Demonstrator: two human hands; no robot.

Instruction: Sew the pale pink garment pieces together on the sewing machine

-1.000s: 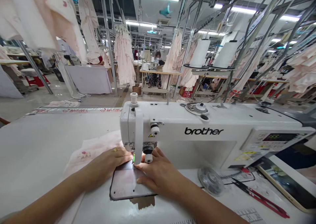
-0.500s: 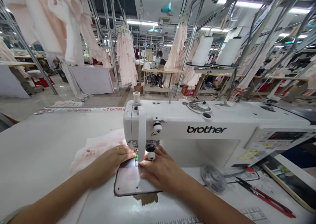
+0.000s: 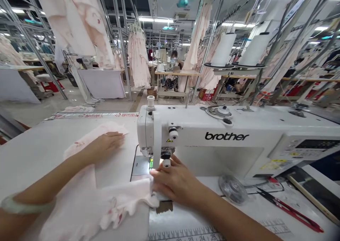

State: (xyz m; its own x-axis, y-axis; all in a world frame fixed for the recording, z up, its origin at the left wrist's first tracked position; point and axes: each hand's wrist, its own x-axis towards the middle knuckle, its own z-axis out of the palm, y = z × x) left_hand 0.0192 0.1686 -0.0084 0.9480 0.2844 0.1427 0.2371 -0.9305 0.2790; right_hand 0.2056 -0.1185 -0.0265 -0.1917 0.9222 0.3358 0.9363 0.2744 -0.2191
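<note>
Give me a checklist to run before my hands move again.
1. Left hand clear of the white "brother" sewing machine: ok, left of its head.
2. Right hand clear of the needle area: not ok, fingertips close beside it.
3. Pale pink ruffled fabric lying flat: not ok, near edge is rippled.
4. Red-handled, black-bladed snips away from the fabric: ok, on the table's right side.
5. Needle threaded: cannot tell, too small.

"Brother" lettering (image 3: 226, 136) and a yellow warning triangle (image 3: 169, 140) on the sewing machine (image 3: 191, 122), 24 and 25 on the ruler (image 3: 183, 235)
</note>
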